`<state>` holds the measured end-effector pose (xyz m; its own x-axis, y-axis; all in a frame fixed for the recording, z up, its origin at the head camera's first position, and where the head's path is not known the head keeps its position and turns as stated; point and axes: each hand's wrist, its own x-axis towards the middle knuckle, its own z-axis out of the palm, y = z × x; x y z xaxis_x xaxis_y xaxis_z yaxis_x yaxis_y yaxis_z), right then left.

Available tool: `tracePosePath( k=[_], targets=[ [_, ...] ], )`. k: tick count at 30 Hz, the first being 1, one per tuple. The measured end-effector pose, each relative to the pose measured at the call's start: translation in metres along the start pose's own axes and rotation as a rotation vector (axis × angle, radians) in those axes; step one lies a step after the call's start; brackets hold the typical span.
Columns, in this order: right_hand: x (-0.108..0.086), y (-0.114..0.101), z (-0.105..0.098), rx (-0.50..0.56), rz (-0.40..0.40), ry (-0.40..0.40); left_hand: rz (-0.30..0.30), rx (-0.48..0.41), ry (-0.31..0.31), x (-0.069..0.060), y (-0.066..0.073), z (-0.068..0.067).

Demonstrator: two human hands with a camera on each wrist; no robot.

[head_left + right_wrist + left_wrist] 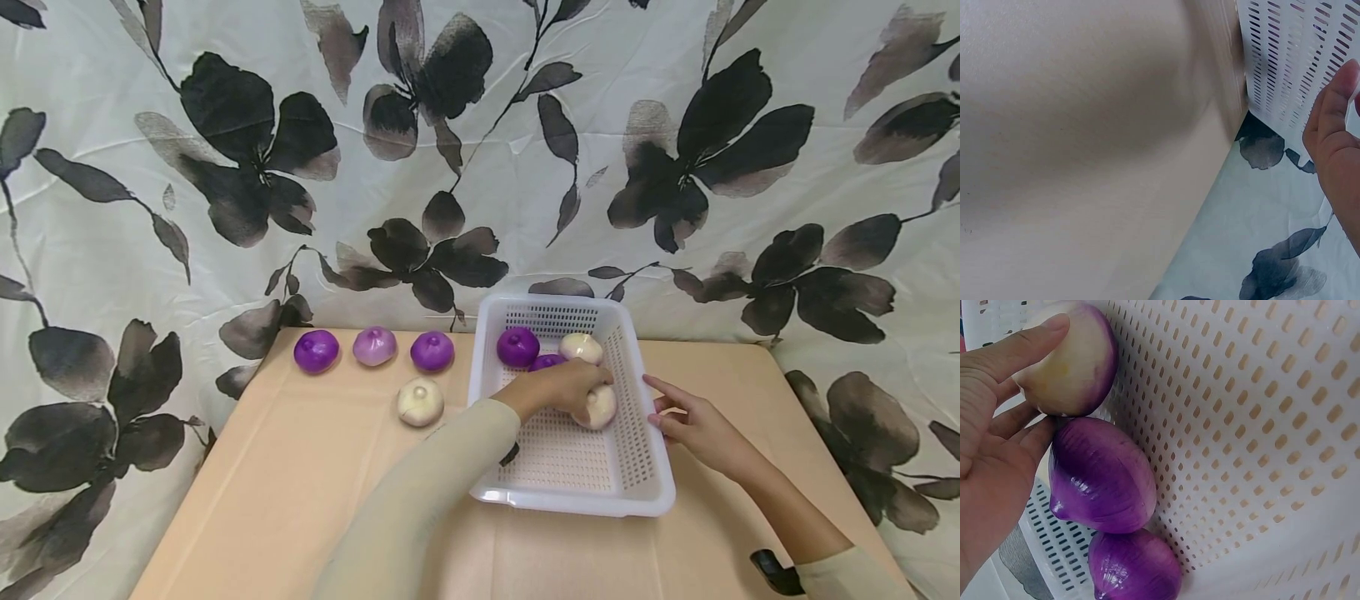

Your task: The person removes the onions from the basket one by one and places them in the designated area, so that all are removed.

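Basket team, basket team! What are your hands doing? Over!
Left hand: gripping pale onion inside white plastic basket. Right hand: touching basket's side rim. Nothing visibly in the way.

The cloth [517,208] is patterned with black-grey flowers [228,108] on white; the tabletop [300,500] is coloured peach, the basket [570,462] white, the onions [316,351] purple, lilac or cream, the sleeves [420,487] cream.

a white perforated rectangular basket [573,503] sits upright, two glossy purple onions [518,347] touching in its far left part, two pale onions [581,347] to their right, and outside to the left lie three spaced purple onions [375,346] with a lone pale onion [420,402] nearer.
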<state>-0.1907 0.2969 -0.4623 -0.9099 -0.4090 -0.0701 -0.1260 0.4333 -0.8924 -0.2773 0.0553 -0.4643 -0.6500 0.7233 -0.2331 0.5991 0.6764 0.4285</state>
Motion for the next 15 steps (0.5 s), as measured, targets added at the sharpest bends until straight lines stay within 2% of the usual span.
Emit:
tracePosePath(
  k=[6, 15],
  targets=[
    [0.001, -0.001, 0.0, 0.015, -0.018, -0.007, -0.025, -0.028, 0.009, -0.004, 0.002, -0.003],
    [0.002, -0.002, -0.003, -0.001, -0.002, -0.007, 0.016, -0.032, 0.046, -0.006, 0.006, -0.01]
  ],
)
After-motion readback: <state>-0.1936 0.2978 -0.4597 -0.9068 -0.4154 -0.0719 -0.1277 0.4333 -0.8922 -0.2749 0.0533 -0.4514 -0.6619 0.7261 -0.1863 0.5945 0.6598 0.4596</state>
